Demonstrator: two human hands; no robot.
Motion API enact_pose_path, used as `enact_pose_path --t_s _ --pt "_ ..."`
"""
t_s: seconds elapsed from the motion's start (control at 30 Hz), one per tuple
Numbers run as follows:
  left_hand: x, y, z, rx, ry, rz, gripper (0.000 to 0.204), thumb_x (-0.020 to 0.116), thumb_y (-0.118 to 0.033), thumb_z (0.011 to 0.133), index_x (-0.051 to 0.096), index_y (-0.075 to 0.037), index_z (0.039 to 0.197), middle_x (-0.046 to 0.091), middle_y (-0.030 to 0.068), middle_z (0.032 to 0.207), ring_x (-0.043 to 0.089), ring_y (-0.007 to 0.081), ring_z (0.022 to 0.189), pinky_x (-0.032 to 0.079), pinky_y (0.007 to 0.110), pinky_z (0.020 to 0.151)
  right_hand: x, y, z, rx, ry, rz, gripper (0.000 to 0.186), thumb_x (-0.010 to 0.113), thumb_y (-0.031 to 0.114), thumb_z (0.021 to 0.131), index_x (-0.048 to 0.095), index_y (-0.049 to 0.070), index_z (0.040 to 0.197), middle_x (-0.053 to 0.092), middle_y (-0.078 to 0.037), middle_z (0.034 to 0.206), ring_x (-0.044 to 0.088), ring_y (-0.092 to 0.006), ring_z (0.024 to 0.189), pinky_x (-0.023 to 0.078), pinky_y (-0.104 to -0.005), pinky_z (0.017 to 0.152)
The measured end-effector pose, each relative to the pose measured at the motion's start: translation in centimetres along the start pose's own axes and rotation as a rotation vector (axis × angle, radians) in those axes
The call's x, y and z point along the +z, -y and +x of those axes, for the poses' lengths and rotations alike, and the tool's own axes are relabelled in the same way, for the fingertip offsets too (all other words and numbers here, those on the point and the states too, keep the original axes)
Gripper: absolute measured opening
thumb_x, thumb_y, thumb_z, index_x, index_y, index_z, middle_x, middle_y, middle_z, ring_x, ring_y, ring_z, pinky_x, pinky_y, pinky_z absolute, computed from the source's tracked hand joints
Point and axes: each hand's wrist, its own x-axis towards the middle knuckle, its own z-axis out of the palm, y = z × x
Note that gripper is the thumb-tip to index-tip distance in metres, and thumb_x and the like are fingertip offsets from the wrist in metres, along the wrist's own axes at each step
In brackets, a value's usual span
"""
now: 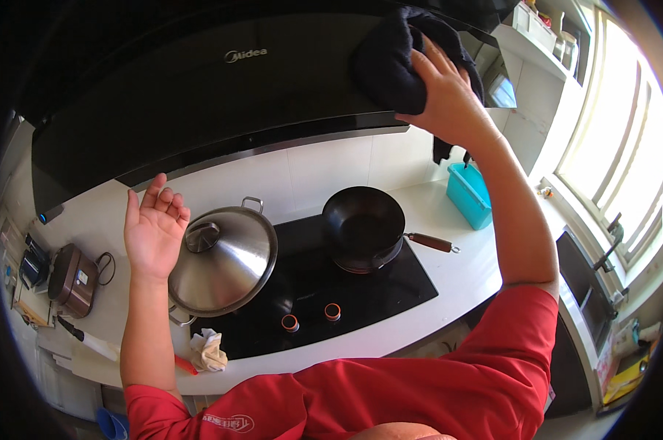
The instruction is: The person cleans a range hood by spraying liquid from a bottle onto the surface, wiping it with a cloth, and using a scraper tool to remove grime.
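My right hand (446,92) is raised at the upper right, holding a bunched dark cloth (386,62) against the glossy black front of the range hood (199,95). Its fingers spread over the cloth, and one end dangles below the hood's edge. On the left, my left hand (155,233) is lifted with the palm showing, fingers apart and loosely bent, holding nothing. It appears just in front of a large pan with a domed steel lid (232,260), overlapping the lid's left side. Whether the hand touches the hood cannot be told.
A black wok (362,224) with a wooden handle sits on the black cooktop (382,297). Right of it stands a turquoise bin (469,196). A crumpled beige cloth (209,350) and a knife (97,343) lie near the front edge. A brown rice cooker (73,280) stands far left.
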Motion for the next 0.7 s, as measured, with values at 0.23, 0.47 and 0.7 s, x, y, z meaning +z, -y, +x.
enact_pose_path --t_s 0.23,0.47,0.7 --pt "1.8 1.3 -1.1 0.026 -0.040 0.054 0.042 0.038 -0.038 0.100 0.052 -0.003 0.119 0.056 0.0034 0.088 0.051 0.0174 0.087 0.042 0.033 0.079 -1.4 -7.8 -2.9 0.213 0.089 -0.097 0.094 0.086 0.028 0.059 0.038 0.000 0.135 0.027 -0.020 0.148 0.035 -0.0403 0.131 0.031 -0.0456 0.108" --pt "2.6 1.1 -2.2 0.051 -0.067 0.090 0.040 0.040 -0.038 0.099 0.054 -0.004 0.115 0.055 0.0029 0.084 0.051 0.0165 0.084 0.043 0.032 0.078 -1.8 -14.4 -4.8 0.318 0.057 -0.071 0.103 0.089 0.032 0.055 0.036 0.007 0.140 0.029 -0.018 0.148 0.038 -0.0377 0.131 0.033 -0.0421 0.108" --pt "4.3 1.9 -4.8 0.005 -0.084 0.325 0.033 0.044 -0.035 0.097 0.054 -0.004 0.104 0.058 0.0039 0.085 0.054 0.0161 0.080 0.044 0.031 0.077 -1.0 -15.7 -5.3 0.200 -0.061 -0.090 0.087 0.085 0.027 0.062 0.042 0.007 0.135 0.035 -0.023 0.143 0.038 -0.0406 0.129 0.035 -0.0426 0.106"
